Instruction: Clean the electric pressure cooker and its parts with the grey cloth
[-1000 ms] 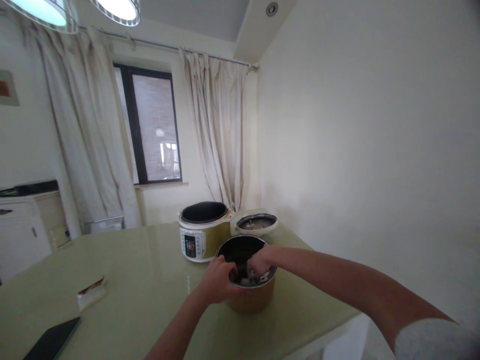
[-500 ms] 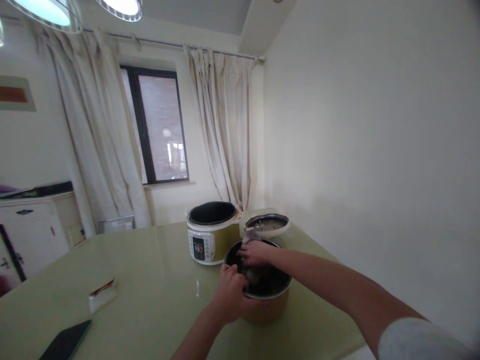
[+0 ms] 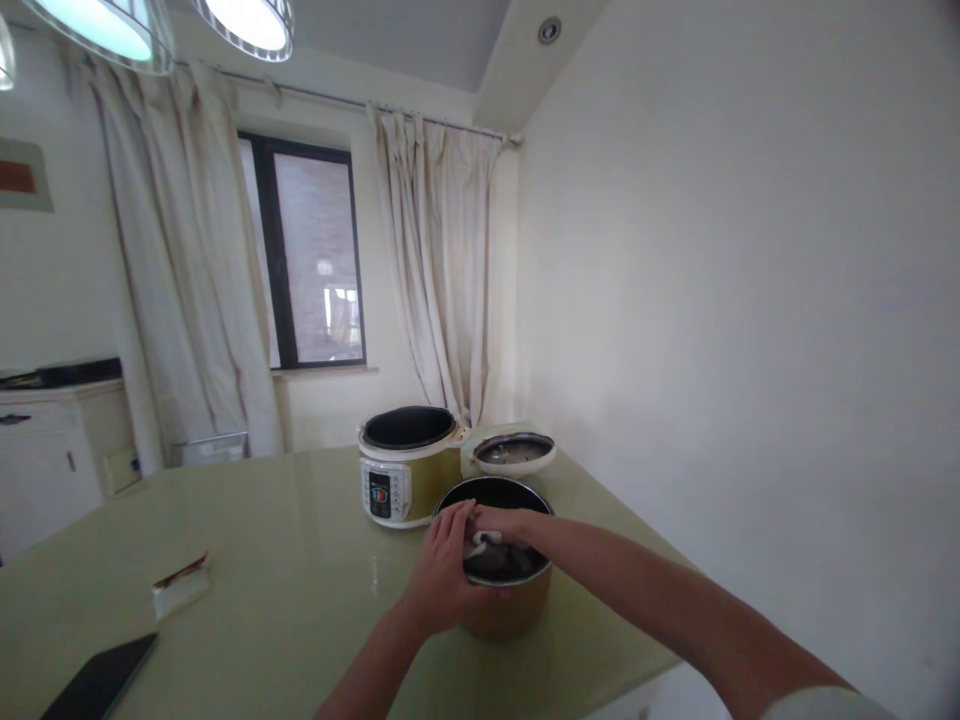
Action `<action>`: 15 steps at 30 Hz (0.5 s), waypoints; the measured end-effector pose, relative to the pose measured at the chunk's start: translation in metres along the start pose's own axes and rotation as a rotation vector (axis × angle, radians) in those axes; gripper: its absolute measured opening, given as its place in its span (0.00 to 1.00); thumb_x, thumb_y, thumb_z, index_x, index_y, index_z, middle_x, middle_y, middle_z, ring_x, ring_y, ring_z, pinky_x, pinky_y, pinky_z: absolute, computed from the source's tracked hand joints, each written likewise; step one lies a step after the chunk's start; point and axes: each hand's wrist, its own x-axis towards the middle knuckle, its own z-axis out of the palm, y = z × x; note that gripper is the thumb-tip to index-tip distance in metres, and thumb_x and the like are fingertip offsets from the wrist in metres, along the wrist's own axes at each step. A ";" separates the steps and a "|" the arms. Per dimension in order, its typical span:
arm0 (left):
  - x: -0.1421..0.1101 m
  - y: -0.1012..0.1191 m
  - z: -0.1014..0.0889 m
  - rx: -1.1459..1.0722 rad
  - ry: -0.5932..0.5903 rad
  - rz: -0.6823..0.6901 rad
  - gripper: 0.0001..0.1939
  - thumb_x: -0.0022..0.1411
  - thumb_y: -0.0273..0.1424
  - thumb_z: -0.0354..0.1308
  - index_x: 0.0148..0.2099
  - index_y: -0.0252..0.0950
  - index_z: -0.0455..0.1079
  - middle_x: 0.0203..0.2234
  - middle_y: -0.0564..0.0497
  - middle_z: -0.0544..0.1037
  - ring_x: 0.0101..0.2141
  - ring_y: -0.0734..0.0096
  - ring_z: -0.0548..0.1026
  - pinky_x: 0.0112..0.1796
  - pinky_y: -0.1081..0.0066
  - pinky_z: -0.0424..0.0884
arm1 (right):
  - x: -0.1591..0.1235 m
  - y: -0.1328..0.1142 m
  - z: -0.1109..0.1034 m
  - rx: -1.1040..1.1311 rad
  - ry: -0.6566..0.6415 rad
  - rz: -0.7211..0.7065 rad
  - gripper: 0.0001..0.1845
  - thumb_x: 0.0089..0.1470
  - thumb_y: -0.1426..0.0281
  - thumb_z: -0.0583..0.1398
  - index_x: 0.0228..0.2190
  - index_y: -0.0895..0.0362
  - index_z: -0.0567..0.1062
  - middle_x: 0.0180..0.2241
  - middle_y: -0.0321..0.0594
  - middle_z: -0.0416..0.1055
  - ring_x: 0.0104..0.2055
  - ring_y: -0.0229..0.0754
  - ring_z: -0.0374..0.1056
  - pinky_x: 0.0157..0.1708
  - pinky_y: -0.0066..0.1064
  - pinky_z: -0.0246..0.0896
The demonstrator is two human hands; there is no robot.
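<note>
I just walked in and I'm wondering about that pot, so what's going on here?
A person has both hands at a pot on the table. The left hand has its grip on the near-left side of the rim. The right hand is inside the pot, holding what looks like a bunched whitish cloth. Just behind stands a cooker, its lid swung open to the right with the inner side up.
</note>
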 end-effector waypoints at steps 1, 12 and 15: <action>-0.001 -0.003 0.000 0.001 -0.004 -0.002 0.57 0.49 0.52 0.74 0.74 0.38 0.55 0.66 0.35 0.67 0.66 0.40 0.66 0.64 0.44 0.63 | -0.006 -0.001 -0.003 0.071 0.012 0.010 0.12 0.63 0.75 0.55 0.39 0.57 0.79 0.37 0.40 0.78 0.44 0.43 0.75 0.45 0.30 0.72; 0.003 0.004 0.000 -0.006 -0.048 -0.026 0.62 0.47 0.54 0.74 0.76 0.36 0.52 0.67 0.33 0.66 0.66 0.39 0.65 0.66 0.43 0.60 | -0.024 0.009 -0.013 0.073 -0.022 0.014 0.11 0.56 0.70 0.63 0.42 0.58 0.79 0.37 0.36 0.77 0.37 0.40 0.73 0.37 0.27 0.69; 0.005 0.001 -0.004 0.027 -0.030 -0.024 0.61 0.48 0.56 0.73 0.75 0.34 0.54 0.66 0.33 0.67 0.64 0.41 0.68 0.63 0.45 0.64 | -0.019 0.014 -0.003 -0.024 -0.001 -0.044 0.15 0.60 0.69 0.59 0.46 0.59 0.79 0.38 0.38 0.77 0.38 0.40 0.72 0.39 0.29 0.69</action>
